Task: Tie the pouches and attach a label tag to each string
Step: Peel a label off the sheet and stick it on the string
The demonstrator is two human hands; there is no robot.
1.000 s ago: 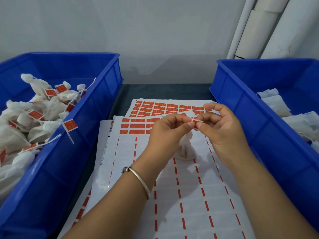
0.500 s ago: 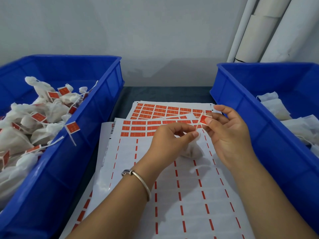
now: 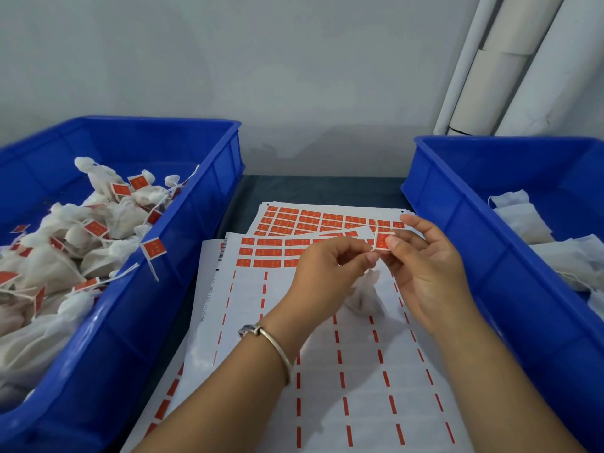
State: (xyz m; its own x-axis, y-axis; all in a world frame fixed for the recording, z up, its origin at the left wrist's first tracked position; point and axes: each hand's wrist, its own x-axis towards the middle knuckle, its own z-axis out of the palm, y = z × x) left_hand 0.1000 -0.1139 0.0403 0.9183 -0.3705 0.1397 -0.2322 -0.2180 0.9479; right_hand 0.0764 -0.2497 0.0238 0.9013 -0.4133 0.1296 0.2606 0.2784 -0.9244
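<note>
Between both hands' fingertips, right hand (image 3: 425, 266) pinches orange tag (image 3: 381, 240).

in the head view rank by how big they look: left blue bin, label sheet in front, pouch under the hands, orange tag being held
1. left blue bin
2. label sheet, partly covered by the arms
3. pouch
4. orange tag, pinched by the right hand

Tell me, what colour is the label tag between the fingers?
Orange-red with a thin white edge; the label tag shows best in the head view.

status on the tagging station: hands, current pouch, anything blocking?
Left hand pinches string; right hand pinches red label tag. Pouch hangs below, over label sheet. Nothing blocking.
</note>
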